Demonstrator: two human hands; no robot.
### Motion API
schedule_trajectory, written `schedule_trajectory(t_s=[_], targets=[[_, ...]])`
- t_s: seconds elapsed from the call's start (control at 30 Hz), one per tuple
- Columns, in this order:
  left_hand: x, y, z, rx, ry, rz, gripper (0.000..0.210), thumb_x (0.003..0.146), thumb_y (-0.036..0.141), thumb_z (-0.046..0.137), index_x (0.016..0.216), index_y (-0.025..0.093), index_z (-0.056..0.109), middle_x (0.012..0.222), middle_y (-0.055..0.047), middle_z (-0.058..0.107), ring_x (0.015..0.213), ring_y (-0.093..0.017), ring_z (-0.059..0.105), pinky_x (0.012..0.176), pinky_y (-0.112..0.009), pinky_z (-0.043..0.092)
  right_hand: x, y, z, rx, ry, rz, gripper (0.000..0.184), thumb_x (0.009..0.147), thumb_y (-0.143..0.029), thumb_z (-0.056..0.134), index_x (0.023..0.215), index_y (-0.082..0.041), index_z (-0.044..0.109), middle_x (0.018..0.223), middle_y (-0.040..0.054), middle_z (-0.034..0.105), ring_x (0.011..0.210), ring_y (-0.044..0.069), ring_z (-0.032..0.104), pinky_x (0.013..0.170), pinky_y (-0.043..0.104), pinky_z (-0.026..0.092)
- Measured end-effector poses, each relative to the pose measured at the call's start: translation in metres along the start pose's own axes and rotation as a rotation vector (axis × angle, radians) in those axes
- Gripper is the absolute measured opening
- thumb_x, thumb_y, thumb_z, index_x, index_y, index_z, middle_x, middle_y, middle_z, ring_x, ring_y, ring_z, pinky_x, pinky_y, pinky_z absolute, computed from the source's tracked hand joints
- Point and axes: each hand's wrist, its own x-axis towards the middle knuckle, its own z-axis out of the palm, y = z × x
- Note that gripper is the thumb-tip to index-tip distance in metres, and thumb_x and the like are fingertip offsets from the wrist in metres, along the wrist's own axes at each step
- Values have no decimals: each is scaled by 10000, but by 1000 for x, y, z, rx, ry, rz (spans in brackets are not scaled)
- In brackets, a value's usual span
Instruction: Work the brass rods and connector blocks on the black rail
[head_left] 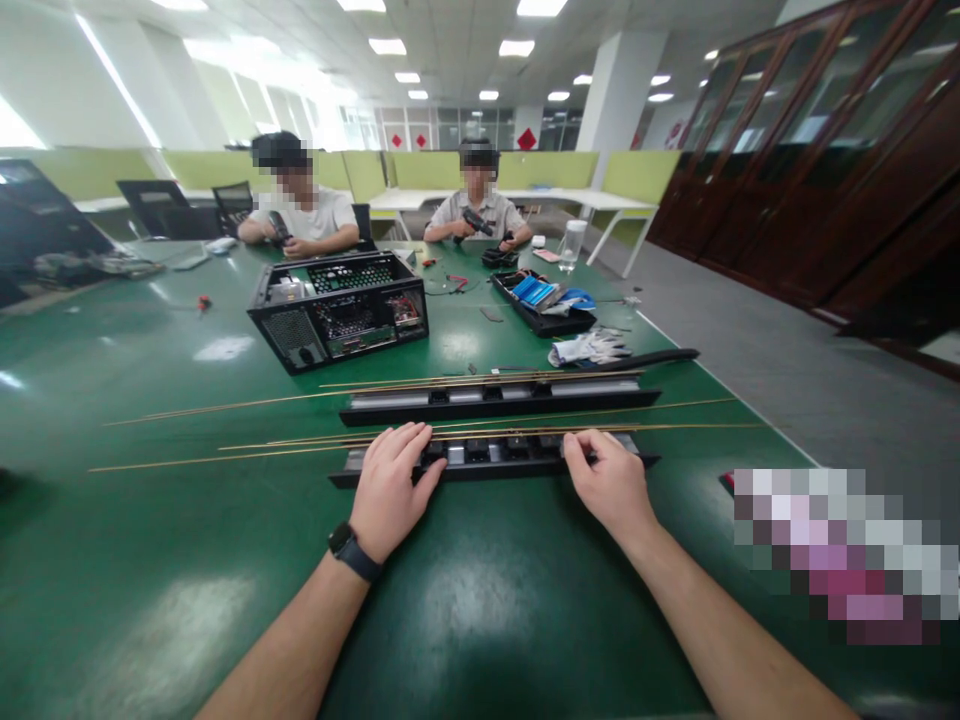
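A long black bar (480, 472) with silver-grey and black sections along its top lies crosswise on the table in front of me. My left hand (390, 485) is over its left part, fingers across the top and thumb on the near side. Near the right end, my right hand (611, 475) has thumb and forefinger pinched at the bar; the exact grip spot is partly hidden. Thin brass-coloured rods (285, 443) run along the bar's far side and stick out past both ends. Just behind lies a second similar black bar (495, 407) with more thin rods.
On the green table (187, 500) stand an open black computer case (341, 310) and a black tray (559, 322) with blue ribbon cables. Gloves (589, 348) and a water bottle (572, 245) are at the right. Two people sit across, holding dark tools. A blurred-out object lies right.
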Motion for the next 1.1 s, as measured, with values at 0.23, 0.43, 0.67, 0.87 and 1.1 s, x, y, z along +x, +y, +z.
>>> schedule_trajectory(t_s=[0.23, 0.43, 0.67, 0.87, 1.1], targets=[[0, 2, -4, -2, -13, -4, 425, 961, 356, 666, 1356, 202, 632, 1338, -120, 710, 1270, -296, 650, 1153, -527, 468, -8, -2, -3, 3, 35, 27, 279, 962, -395, 584, 756, -226, 666, 789, 40, 705, 743, 197, 663, 757, 307, 460], [0, 3, -5, -11, -11, -12, 414, 958, 360, 668, 1343, 210, 644, 1324, -119, 713, 1243, -298, 659, 1139, -530, 477, -6, 0, -3, -7, 26, 44, 288, 965, -394, 582, 746, -227, 666, 781, 36, 715, 739, 195, 665, 754, 299, 458], [2, 4, -7, -7, -25, -10, 403, 965, 360, 659, 1338, 206, 644, 1308, -118, 714, 1218, -296, 662, 1129, -525, 473, -4, -3, -6, 7, 15, 72, 293, 963, -386, 589, 730, -230, 675, 754, 23, 721, 723, 188, 675, 751, 292, 462], [2, 5, -8, 5, -32, -10, 395, 969, 362, 657, 1328, 199, 642, 1301, -116, 711, 1207, -293, 660, 1127, -506, 466, -2, -6, -8, 6, 13, 99, 293, 954, -383, 593, 724, -232, 693, 721, 24, 734, 689, 194, 674, 744, 298, 468], [3, 5, -9, -4, -35, -19, 390, 966, 356, 661, 1326, 205, 642, 1301, -112, 712, 1211, -289, 659, 1140, -506, 457, -2, -5, -9, 23, 2, 163, 308, 954, -425, 593, 750, -234, 721, 762, 26, 761, 730, 207, 705, 745, 309, 468]])
